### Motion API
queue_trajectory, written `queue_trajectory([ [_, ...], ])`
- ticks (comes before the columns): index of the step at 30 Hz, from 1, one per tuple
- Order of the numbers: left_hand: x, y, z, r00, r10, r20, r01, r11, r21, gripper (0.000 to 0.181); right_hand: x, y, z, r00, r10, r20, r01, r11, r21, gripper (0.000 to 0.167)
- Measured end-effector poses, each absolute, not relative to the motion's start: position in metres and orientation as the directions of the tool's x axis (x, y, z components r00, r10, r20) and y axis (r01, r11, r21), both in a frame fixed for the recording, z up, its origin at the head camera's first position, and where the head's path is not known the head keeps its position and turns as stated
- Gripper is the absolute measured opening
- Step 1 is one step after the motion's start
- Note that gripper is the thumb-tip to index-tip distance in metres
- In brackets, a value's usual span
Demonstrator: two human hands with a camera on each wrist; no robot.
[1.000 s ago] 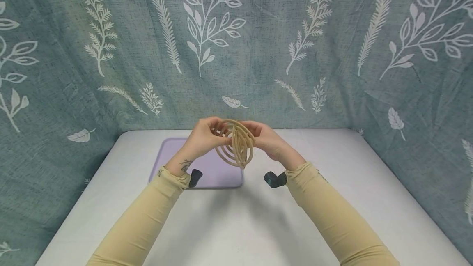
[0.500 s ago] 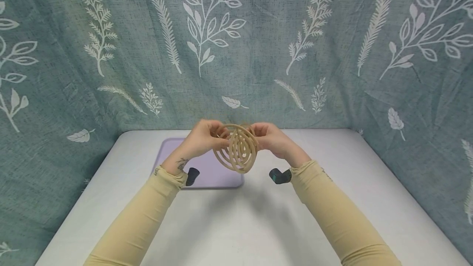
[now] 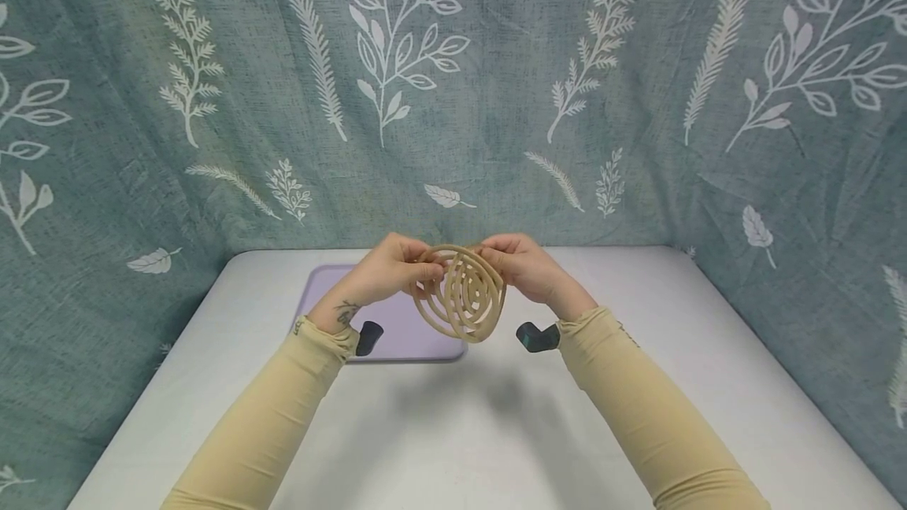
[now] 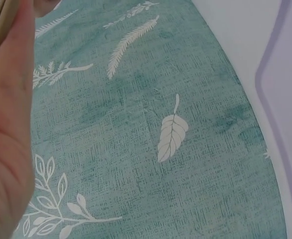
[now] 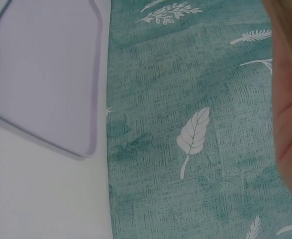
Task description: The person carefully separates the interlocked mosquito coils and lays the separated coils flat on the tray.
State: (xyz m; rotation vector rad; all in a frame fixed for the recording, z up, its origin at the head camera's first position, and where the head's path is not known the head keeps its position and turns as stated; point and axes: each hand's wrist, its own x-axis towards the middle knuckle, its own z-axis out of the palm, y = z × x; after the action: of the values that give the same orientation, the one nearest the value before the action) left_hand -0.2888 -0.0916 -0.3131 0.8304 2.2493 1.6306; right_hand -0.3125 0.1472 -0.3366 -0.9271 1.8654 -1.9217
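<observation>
A tan openwork object of nested rings (image 3: 468,297) is held up above the table between both hands. The left hand (image 3: 386,272) pinches its left rim, the thumb laid across the front. At its upper right edge, the right hand (image 3: 527,267) grips it with thumb and fingers; some of those fingertips are hidden behind the rings. In the left wrist view, part of the left hand (image 4: 7,149) shows at the left edge with a sliver of the tan object. The right wrist view has part of the right hand (image 5: 290,119) at its right edge.
A flat lilac tray (image 3: 425,358) lies on the white table (image 3: 453,447), behind and below the left hand. A teal curtain (image 3: 496,101) with white leaf prints hangs at the back and sides. Dark devices (image 3: 537,338) sit at both wrists.
The tan object has turned so that its nested rings face the camera more and look wider. Both hands have lowered slightly, and the right hand has shifted a little to the right.
</observation>
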Motion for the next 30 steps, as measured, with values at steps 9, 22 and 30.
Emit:
queue_trajectory([
  [9, -0.289, -0.091, -0.311, -0.846, 0.499, 0.190, 0.291, 0.134, 0.947, 0.017, -0.311, 0.142, -0.336, -0.809, -0.503, 0.304, -0.206, -0.241, -0.948, 0.016],
  [22, -0.290, -0.096, -0.310, -0.862, 0.475, 0.178, 0.271, 0.135, 0.953, 0.019, -0.312, 0.153, -0.331, -0.835, -0.491, 0.247, -0.188, -0.167, -0.968, 0.010],
  [30, -0.291, -0.101, -0.309, -0.857, 0.499, 0.124, 0.261, 0.215, 0.941, 0.020, -0.313, 0.165, -0.327, -0.789, -0.572, 0.226, -0.266, -0.014, -0.964, 0.006],
])
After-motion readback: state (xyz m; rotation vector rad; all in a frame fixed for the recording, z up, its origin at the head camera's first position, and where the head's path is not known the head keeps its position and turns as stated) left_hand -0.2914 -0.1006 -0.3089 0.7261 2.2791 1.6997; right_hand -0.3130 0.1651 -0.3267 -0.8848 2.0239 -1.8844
